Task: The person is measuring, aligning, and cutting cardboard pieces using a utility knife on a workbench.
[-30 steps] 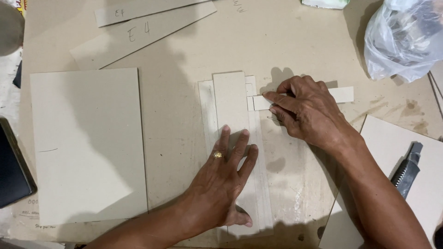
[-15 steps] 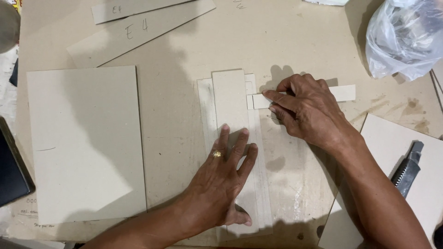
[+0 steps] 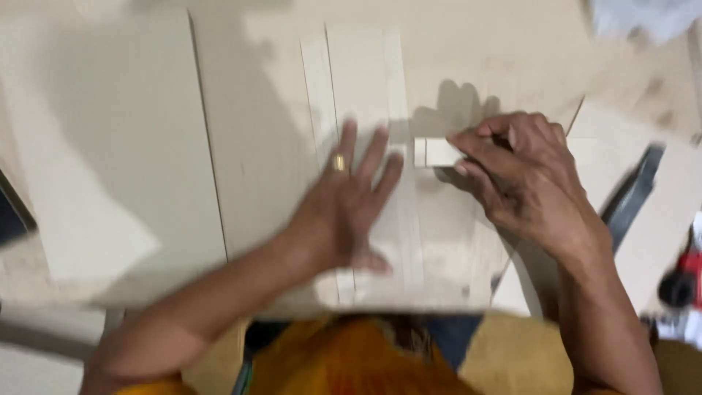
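My left hand (image 3: pixel 345 211), a ring on one finger, lies flat with spread fingers on a stack of pale cardboard strips (image 3: pixel 363 88) at the middle of the board. My right hand (image 3: pixel 521 175) is closed on a small white strip piece (image 3: pixel 436 152), pinching its end just right of the stack. The strip's far end is hidden under my fingers. The picture is blurred by motion.
A large pale cardboard sheet (image 3: pixel 110 146) lies to the left on the brown work board (image 3: pixel 256 139). A dark cutter (image 3: pixel 632 194) rests on another pale sheet (image 3: pixel 662 234) at right. A clear plastic bag (image 3: pixel 643 14) is at the top right. My lap in orange cloth (image 3: pixel 351 358) shows below.
The view has tipped down and closer, so the table edge and my lap now show. My right hand with the small strip sits lower beside the stack. My left hand stays pressed flat.
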